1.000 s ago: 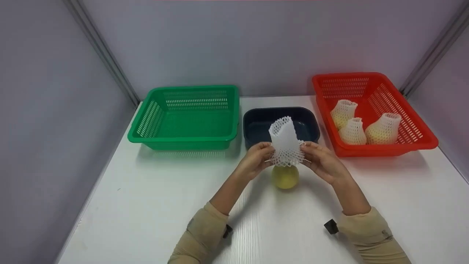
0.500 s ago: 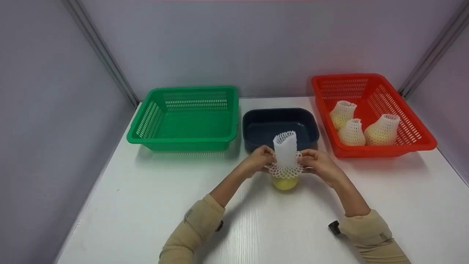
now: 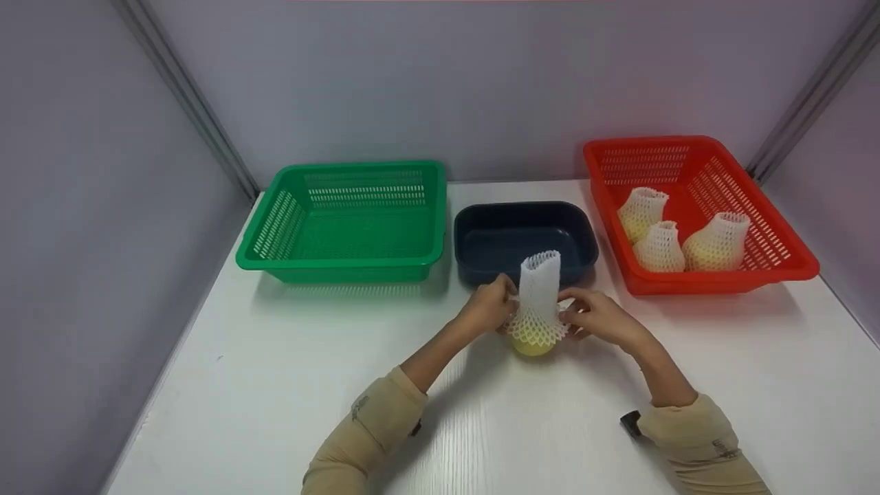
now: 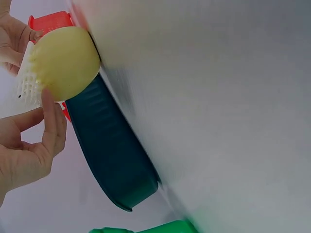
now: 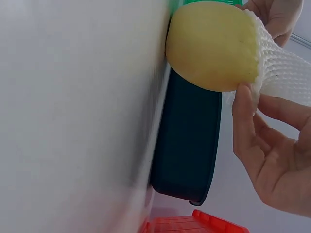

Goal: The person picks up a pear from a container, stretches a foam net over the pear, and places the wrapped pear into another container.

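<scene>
A round yellow fruit [image 5: 209, 46] stands on the white table, its upper part inside a white foam net sleeve [image 3: 540, 292]. The sleeve's narrow tube rises upright above the fruit, while its flared mesh edge spreads round the fruit's top. On the left side my left hand [image 3: 487, 307] pinches that edge; its fingertips touch the fruit in the left wrist view. My right hand [image 3: 599, 318] pinches the opposite side of the edge, one fingertip against the fruit in the right wrist view. The fruit's lower part [image 4: 73, 63] is bare.
Behind the hands stands a dark blue tub [image 3: 474, 247]. A green basket [image 3: 344, 262] is at the back left. The red basket [image 3: 729, 276] at the back right holds several net-wrapped yellow fruits [image 3: 715, 244]. Grey panels [image 3: 440, 89] enclose the table.
Both hands have lowered the foam net sleeve from above the fruit onto its upper part. The sleeve's tube has straightened upright, and less of the fruit shows below the mesh.
</scene>
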Demonstrator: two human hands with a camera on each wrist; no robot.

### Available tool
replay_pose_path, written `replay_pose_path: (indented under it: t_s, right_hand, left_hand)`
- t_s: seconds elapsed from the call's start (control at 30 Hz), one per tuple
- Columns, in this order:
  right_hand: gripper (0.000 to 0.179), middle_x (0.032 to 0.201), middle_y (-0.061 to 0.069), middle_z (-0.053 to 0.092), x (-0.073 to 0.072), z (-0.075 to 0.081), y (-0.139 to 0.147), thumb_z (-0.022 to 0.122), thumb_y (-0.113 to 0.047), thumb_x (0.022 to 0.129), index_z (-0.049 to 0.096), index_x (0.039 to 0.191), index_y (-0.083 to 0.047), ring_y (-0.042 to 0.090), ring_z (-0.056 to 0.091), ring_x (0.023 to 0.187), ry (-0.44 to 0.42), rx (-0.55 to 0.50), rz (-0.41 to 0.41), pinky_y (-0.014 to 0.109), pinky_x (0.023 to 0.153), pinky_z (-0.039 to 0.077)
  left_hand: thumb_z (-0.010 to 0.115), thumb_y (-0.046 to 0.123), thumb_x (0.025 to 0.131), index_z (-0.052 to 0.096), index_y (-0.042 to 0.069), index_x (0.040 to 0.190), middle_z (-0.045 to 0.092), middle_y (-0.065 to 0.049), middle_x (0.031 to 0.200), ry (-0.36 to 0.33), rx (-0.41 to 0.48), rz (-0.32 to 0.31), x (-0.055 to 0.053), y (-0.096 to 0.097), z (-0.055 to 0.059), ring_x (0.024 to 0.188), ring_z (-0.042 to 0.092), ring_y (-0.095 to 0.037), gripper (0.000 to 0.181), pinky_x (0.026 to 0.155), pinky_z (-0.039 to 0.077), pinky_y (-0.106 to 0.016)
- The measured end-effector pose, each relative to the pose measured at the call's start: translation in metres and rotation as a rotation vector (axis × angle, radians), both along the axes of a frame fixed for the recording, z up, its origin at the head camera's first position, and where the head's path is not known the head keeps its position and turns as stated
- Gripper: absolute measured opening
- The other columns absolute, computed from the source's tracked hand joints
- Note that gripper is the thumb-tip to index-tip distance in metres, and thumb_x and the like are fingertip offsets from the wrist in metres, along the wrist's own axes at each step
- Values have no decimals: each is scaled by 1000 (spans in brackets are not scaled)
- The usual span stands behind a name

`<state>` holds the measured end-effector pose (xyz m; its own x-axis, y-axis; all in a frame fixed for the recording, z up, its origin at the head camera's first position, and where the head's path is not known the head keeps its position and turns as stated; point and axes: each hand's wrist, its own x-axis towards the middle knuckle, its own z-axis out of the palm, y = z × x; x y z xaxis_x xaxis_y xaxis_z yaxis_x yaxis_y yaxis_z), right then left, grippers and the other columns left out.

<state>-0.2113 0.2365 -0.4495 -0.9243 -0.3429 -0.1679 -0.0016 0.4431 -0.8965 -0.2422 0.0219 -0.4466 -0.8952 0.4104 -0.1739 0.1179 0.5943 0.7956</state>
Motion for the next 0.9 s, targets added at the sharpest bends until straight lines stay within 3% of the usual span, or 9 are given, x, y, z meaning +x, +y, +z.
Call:
replay_pose_path:
  t_s: [0.13,0.23,0.37,0.47,0.7,0.9]
  right_hand:
    - [30,92,17,58,2,1,0,56,-6,89,54,117,6,34,60,78,69,61,31,40,69,52]
    - [30,101,18,58,3,4,1,58,-9,89,56,116,3,35,57,89,134,126,36,40,75,50]
    - [34,114,20,55,5,10,3,60,-15,89,55,118,1,36,52,101,157,183,52,45,84,46]
    - [41,118,20,52,5,14,2,63,-20,88,52,121,1,37,50,106,143,185,73,47,86,44]
    - [48,123,20,50,3,15,-8,66,-19,86,47,124,4,39,47,112,144,140,79,47,89,42]
    - [53,125,22,49,2,11,-10,65,-18,87,43,128,6,39,48,111,173,131,107,47,89,42]
  left_hand:
    - [52,11,95,54,5,106,55,-5,91,163,-167,-24,2,-3,2,82,57,-17,14,67,48,-27]
    - [52,4,93,55,3,109,55,-7,102,224,-211,-61,2,-7,5,95,55,-20,16,78,45,-27]
    - [57,-5,87,50,1,120,51,-10,115,201,-185,-168,1,-13,11,107,51,-21,35,87,42,-26]
    - [64,-1,83,44,1,128,47,-11,124,153,-138,-239,1,-16,14,115,46,-22,50,92,39,-28]
    - [71,9,81,40,4,135,46,-9,132,79,50,-252,4,-12,12,120,43,-20,62,96,37,-30]
    - [65,9,86,43,7,134,50,-8,130,92,77,-283,6,-8,10,117,47,-17,53,92,39,-26]
